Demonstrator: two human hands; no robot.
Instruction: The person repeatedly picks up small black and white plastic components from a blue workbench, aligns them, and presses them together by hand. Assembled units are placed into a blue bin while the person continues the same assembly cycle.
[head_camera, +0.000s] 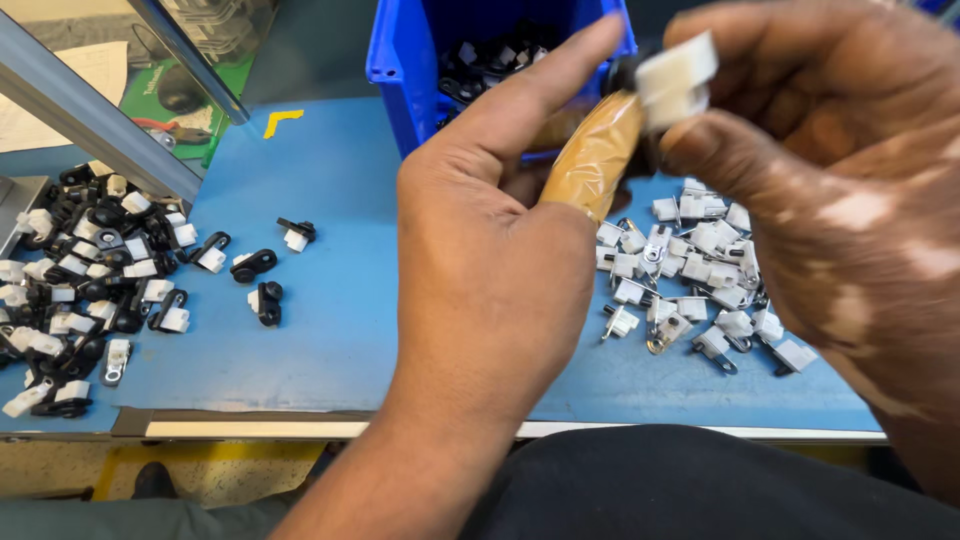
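My left hand (490, 250) is raised over the blue table (340, 200), index finger stretched toward the bin, thumb wrapped in tan tape. My right hand (830, 170) pinches a small white plastic block with a black part (672, 78) between thumb and fingers, and my left thumb and finger meet at the same piece. A pile of white and metal clips (700, 280) lies below my right hand. A pile of black and white assembled clips (90, 270) lies at the left, with a few loose ones (262, 265) nearer the middle.
A blue plastic bin (400, 60) holding black and white parts stands at the back. A grey metal frame bar (90, 120) slants across the far left. Papers and a green card lie behind it. The table's front edge runs just before my lap.
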